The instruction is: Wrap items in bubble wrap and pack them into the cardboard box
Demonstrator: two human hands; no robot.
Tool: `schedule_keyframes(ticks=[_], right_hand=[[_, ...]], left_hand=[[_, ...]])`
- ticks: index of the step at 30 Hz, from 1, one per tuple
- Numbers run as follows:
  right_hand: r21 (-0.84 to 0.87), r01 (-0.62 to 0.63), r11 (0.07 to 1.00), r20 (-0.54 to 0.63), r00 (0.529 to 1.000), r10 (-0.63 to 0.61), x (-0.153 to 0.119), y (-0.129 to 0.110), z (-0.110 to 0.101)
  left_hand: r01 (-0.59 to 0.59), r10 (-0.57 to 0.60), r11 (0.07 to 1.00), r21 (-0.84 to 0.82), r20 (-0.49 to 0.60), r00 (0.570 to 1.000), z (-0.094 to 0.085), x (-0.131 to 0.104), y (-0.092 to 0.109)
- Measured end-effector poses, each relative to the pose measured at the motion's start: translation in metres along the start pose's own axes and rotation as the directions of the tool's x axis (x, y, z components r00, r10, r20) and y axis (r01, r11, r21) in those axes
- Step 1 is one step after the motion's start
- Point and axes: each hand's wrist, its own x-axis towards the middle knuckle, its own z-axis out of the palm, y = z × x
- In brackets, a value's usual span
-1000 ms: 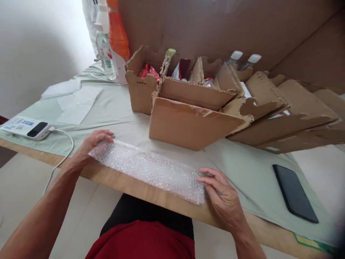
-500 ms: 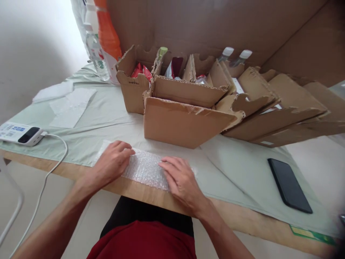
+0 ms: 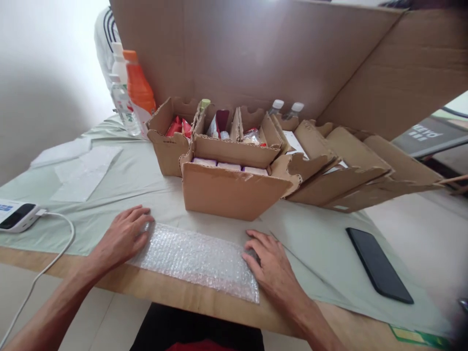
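A strip of clear bubble wrap (image 3: 197,256) lies flat along the table's front edge, its near side over the bare wood. On its left end rests my left hand (image 3: 126,233), palm down with the fingers stretched out. My right hand (image 3: 268,258) touches the strip's right end, its fingers loosely curved and apart. Neither hand grips anything. Just beyond the strip stands a cardboard box (image 3: 234,192) with several pale, purple-edged packs inside.
More open cardboard boxes (image 3: 343,170) run to the right. A black phone (image 3: 380,265) lies at the right. At the left are a white power bank (image 3: 18,217) with a cable and sheets of white wrap (image 3: 87,170). Bottles (image 3: 139,87) stand at the back left.
My hands have spread apart towards the two ends of the bubble wrap, showing more of it between them. The view has tilted up, so the packs in the front box now show.
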Motion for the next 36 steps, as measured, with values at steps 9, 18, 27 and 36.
schedule_keyframes(ticks=[9,18,27,36], right_hand=[[0.611,-0.32,0.724,0.315,0.937,0.149,-0.052,-0.045,-0.011],[0.717,-0.27,0.642,0.324,0.945,0.036,-0.069,-0.095,0.043],[0.86,-0.482,0.168,0.498,0.864,-0.072,-0.058,-0.101,0.018],[0.943,-0.201,0.264,0.213,0.977,-0.017,0.007,-0.124,-0.008]], left_hand=[[-0.003,0.008,0.994,0.105,-0.052,0.999,-0.049,-0.001,-0.002],[-0.008,0.005,1.0,-0.014,-0.204,0.979,-0.049,0.071,0.034],[-0.008,0.105,0.813,-0.582,0.134,0.985,-0.058,-0.088,0.072],[0.274,-0.456,0.615,-0.739,-0.051,0.888,-0.024,-0.063,0.092]])
